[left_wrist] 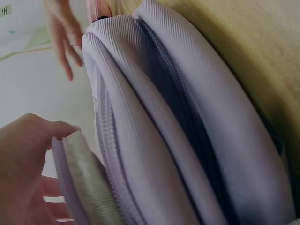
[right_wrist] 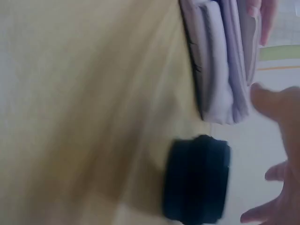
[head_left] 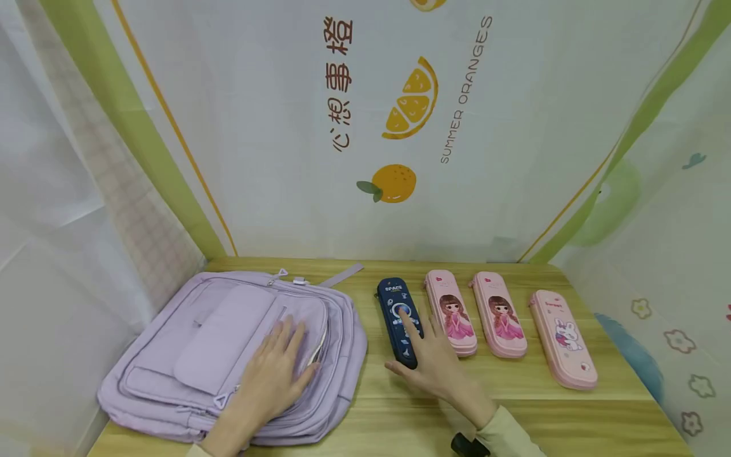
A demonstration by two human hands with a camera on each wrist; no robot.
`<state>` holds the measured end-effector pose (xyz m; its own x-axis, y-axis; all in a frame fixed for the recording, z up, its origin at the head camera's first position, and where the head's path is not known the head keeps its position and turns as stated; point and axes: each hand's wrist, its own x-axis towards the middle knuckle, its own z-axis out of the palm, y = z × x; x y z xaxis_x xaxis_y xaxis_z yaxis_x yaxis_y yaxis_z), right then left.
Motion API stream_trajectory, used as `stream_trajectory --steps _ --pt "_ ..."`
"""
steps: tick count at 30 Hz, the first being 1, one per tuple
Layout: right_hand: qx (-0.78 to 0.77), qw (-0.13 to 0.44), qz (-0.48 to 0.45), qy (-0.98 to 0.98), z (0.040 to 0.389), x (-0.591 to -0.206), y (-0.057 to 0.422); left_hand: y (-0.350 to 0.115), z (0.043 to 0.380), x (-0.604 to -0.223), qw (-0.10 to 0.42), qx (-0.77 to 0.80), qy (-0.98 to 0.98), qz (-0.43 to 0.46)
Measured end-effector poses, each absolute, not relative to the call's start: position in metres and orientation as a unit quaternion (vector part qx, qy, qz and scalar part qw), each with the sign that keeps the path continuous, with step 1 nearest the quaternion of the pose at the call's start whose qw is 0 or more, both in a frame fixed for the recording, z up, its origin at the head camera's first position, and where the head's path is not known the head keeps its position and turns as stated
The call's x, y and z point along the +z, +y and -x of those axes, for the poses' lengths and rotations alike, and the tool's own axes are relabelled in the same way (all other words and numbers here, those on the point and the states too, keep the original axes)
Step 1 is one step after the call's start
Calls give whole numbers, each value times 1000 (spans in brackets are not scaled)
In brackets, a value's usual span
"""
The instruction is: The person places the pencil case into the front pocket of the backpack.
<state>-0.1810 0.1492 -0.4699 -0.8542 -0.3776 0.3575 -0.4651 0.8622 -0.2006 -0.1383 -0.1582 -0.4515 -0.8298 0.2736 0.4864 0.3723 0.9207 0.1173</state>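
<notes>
A lilac backpack [head_left: 223, 336] lies flat on the left of the table, its front pocket [left_wrist: 89, 183] parted along the zipper at the right side. My left hand [head_left: 274, 368] rests on the bag with fingers spread, the thumb right at that pocket's edge. Over the navy pencil case [head_left: 394, 298], printed with an astronaut and "SPACE", my right hand [head_left: 431, 362] hovers with fingers outstretched, holding nothing. It partly overlaps a pink pencil case [head_left: 445, 285] with a doll print just to the right. In the right wrist view, the navy case's end faces the palm side.
Another doll-print pink pencil case [head_left: 497, 304] and a pink rabbit-print case [head_left: 562, 336] lie further right on the wooden table [head_left: 457, 425]. A printed white curtain [head_left: 274, 158] hangs behind the table and along its sides. A lilac strap [head_left: 342, 275] trails behind the backpack.
</notes>
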Motion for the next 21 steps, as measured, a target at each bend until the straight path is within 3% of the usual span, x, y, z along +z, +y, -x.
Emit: stream_trajectory --steps 9,21 --pt "218 169 -174 -945 179 -489 146 -158 144 -456 358 -156 -900 192" --pt "280 174 -73 -941 179 -495 144 -163 148 -453 382 -217 -877 194"
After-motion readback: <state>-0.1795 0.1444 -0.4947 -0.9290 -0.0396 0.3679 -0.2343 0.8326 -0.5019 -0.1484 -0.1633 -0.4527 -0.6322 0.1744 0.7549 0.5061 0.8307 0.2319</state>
